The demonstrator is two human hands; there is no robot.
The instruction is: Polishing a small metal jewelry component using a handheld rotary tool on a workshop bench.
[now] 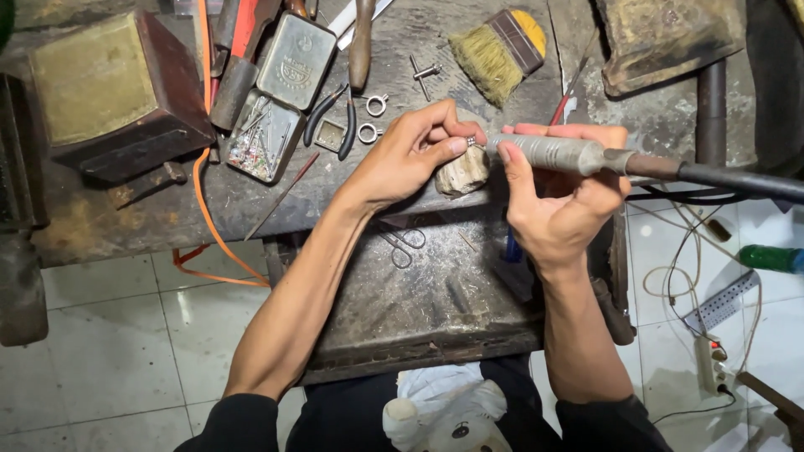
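My right hand (557, 197) grips a grey rotary handpiece (553, 153) whose dark flexible shaft (737, 178) runs off to the right. Its tip meets a small silvery piece (471, 142) pinched between the thumb and fingers of my left hand (410, 155). Both hands rest over a pale worn bench peg (462, 174) at the workbench edge (167, 226).
On the bench lie an open tin of pins (261, 138), a closed metal tin (295, 60), pliers (335, 117), two small rings (373, 117), a brush (500, 52) and a dark block (117, 88). A metal tray (427, 293) with scissors (404, 244) sits over my lap. Cables and a power strip (713, 360) lie on the tiled floor.
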